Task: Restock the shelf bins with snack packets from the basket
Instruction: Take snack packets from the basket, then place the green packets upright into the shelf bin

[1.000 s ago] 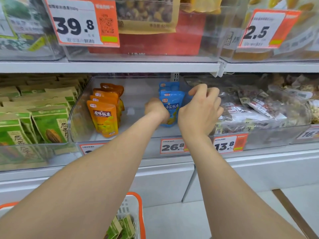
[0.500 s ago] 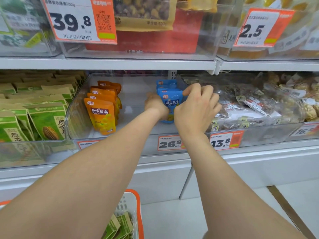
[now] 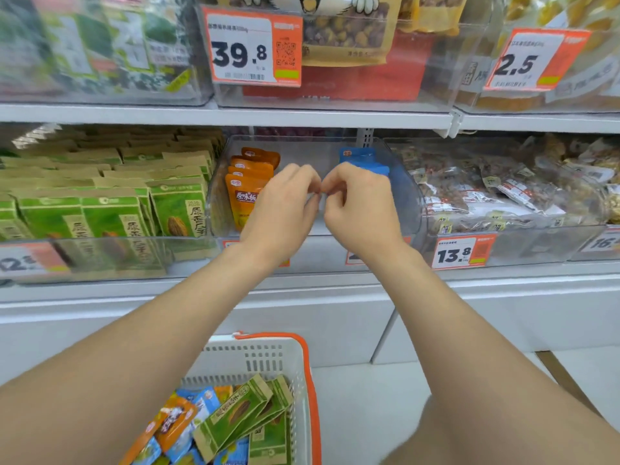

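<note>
Both sets of fingers [image 3: 302,182] have left the blue packets [image 3: 364,162] and now curl tip to tip, left hand [image 3: 281,213] against right hand [image 3: 362,213]; whether they pinch anything is unclear. Those packets stand just behind, in the clear bin [image 3: 402,196]; the basket [image 3: 268,344] below holds more.

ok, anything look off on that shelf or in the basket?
Nothing spilled or damaged. The orange packets and blue packets stand upright in the middle clear bin, with a wide gap between them. In the basket the mixed packets lie jumbled.
</note>
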Demonstrator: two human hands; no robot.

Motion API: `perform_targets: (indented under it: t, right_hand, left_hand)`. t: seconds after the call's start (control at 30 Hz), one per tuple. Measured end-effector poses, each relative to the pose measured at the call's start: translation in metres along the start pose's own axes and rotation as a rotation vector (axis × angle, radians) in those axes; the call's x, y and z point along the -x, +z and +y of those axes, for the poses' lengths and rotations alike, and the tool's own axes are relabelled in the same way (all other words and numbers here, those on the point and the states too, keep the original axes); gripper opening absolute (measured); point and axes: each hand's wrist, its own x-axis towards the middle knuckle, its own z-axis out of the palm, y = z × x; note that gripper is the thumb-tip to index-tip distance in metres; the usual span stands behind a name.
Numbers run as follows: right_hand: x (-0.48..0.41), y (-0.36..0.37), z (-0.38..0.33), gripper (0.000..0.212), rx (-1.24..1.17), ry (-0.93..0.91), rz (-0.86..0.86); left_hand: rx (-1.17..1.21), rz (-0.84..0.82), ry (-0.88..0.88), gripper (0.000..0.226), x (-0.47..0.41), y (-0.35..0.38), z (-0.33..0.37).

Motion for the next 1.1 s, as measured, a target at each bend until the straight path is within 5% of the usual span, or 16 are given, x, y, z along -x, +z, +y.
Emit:
perform_targets:
  t: [0.2, 0.4, 0.77, 0.93, 1.1]
  right_hand:
    - [0.047, 0.009, -0.055, 0.033, 0.249, -0.006, -0.660]
    - [0.108, 0.048, -0.094, 0.038, 0.492, -0.066, -1.300]
    - [0.141, 0.106, -0.079, 0.046, 0.603, -0.119, -1.414]
    - [0.137, 0.122, -0.080, 0.038, 0.556, -0.154, -1.421]
    - [0.128, 0.131, -0.079, 0.040, 0.555, -0.165, -1.407]
  left_hand:
    - [-0.186, -0.006, 0.020, 0.006, 0.093, -0.053, -0.021]
    - [-0.245, -0.499, -0.191, 0.032, 0.181, -0.058, -0.064]
    - [-0.254, -1.087, -0.434, 0.023, 0.282, 0.008, -0.101]
    - [-0.220, -1.332, -0.537, 0.046, 0.314, 0.037, -0.110]
    - [-0.097, -1.329, -0.662, 0.065, 0.329, 0.052, -0.117]
